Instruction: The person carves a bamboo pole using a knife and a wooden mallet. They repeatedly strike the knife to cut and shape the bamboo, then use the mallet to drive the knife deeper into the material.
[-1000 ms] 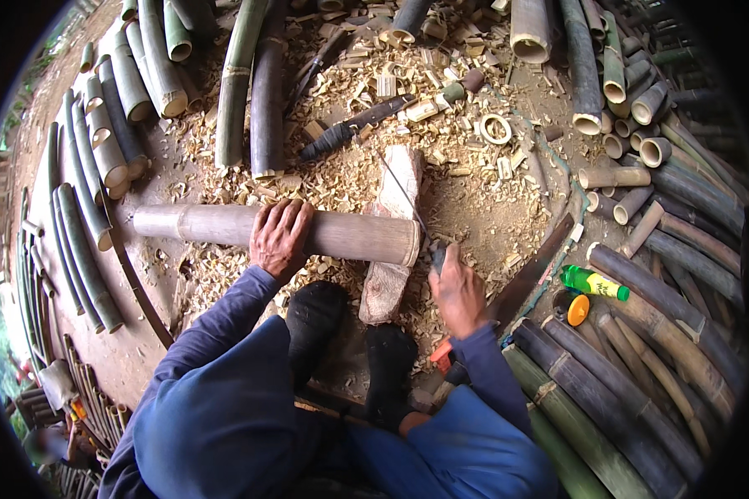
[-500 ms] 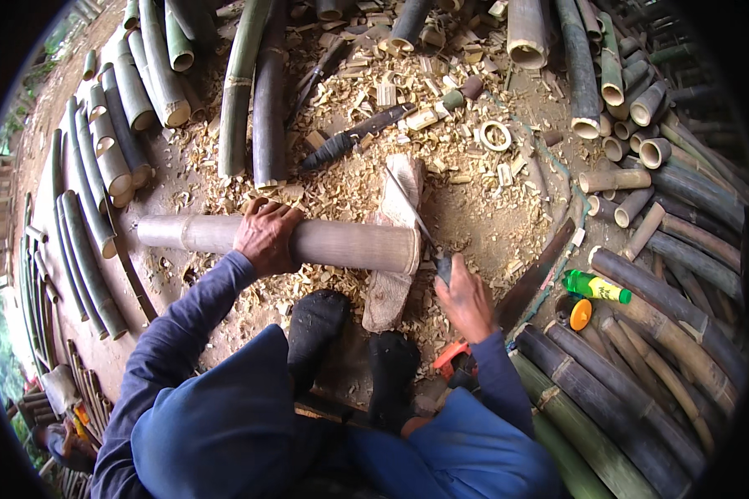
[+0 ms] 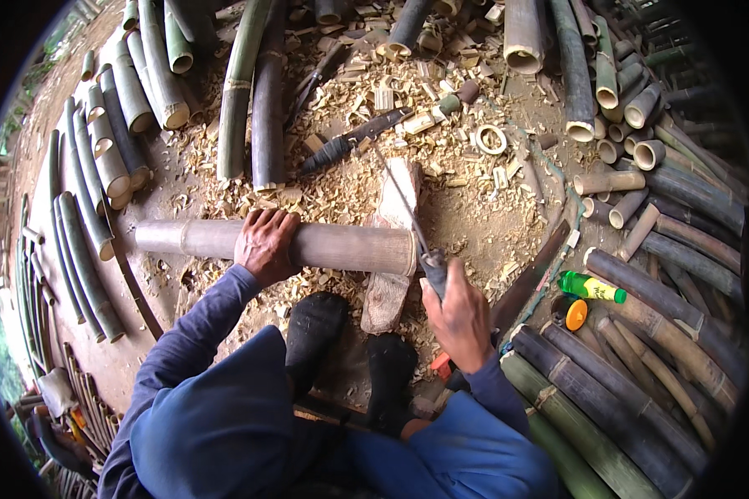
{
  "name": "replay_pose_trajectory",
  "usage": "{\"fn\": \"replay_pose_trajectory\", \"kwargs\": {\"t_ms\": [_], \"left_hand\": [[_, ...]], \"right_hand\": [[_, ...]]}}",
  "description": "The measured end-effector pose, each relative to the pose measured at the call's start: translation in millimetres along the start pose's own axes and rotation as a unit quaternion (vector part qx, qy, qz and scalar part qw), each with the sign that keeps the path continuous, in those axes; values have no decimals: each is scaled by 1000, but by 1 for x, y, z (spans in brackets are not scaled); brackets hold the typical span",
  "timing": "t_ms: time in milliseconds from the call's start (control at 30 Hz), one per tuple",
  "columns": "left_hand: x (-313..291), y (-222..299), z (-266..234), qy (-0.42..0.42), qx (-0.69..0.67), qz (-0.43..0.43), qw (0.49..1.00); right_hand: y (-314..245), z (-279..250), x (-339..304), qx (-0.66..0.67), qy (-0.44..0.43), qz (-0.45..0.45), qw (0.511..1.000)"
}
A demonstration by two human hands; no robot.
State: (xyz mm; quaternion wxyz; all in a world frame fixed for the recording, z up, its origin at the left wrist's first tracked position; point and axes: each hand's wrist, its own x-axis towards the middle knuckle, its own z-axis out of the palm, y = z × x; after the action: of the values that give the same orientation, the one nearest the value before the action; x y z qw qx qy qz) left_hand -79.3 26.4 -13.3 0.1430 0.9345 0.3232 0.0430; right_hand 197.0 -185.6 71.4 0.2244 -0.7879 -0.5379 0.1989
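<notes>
A thick brown bamboo section (image 3: 341,244) lies crosswise before me, its right end resting on a pale wooden block (image 3: 385,303). My left hand (image 3: 266,245) is wrapped over the middle of the bamboo and presses on it. In my right hand (image 3: 460,316) is the dark handle of a long, thin file-like tool (image 3: 402,195). Its narrow shaft slants up and left past the cut right end of the bamboo, close to the rim; whether it touches the rim I cannot tell.
Wood chips and shavings (image 3: 474,208) cover the ground. A dark-handled machete (image 3: 354,141) lies beyond the block. Bamboo poles (image 3: 624,399) lie to the right, more poles (image 3: 83,258) to the left. A green bottle (image 3: 592,287) and an orange lid (image 3: 577,315) rest at right. My feet stand near the block.
My right hand has moved slightly left and down, and the tool has shifted with it, its tip now higher and further left. My left hand still holds the bamboo.
</notes>
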Motion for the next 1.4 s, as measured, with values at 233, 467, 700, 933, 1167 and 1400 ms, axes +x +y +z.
{"fn": "replay_pose_trajectory", "kwargs": {"t_ms": [233, 467, 700, 933, 1167, 1400], "left_hand": [[3, 1, 2, 1, -1, 9, 1000], [4, 0, 1, 15, -3, 13, 1000], [2, 4, 4, 23, -9, 24, 999], [-8, 4, 5, 48, 16, 13, 999], [-15, 3, 13, 49, 34, 7, 998], [-16, 8, 21, 105, 44, 3, 993]], "right_hand": [[16, 30, -1, -44, -34, 80, 995], [-29, -21, -3, 79, 52, -25, 995], [54, 26, -11, -51, -95, 105, 989], [-18, -16, -5, 90, 104, -108, 985], [31, 8, -10, 10, -99, 83, 992], [5, 1, -11, 116, 18, 3, 993]]}}
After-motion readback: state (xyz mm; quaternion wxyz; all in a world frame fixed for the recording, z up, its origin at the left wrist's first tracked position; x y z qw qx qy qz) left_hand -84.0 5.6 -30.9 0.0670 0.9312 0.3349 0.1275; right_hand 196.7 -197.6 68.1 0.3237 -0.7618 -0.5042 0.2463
